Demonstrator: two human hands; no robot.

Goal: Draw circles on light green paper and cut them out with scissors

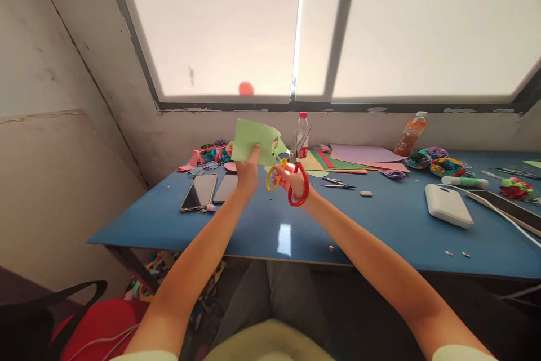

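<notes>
My left hand point(248, 172) grips a light green sheet of paper point(252, 138) above the blue table, thumb lying on its near face. The paper's right side has a cut-out gap and a loose curving strip. Just right of it, my right hand point(295, 181) holds a pair of scissors point(299, 195) with one red and one yellow handle loop. Its blades are spread and point up, away from me, beside the paper's right edge. Some fingers of the right hand are hidden behind the handles.
On the blue table point(262, 231) are two phones point(199, 192), coloured paper sheets point(359, 154), a clear bottle point(302, 130) and an orange drink bottle point(411, 134). A white power bank point(448, 205), a glue stick point(465, 182) and paper flowers point(448, 167) lie to the right. Glasses point(204, 168) rest at left.
</notes>
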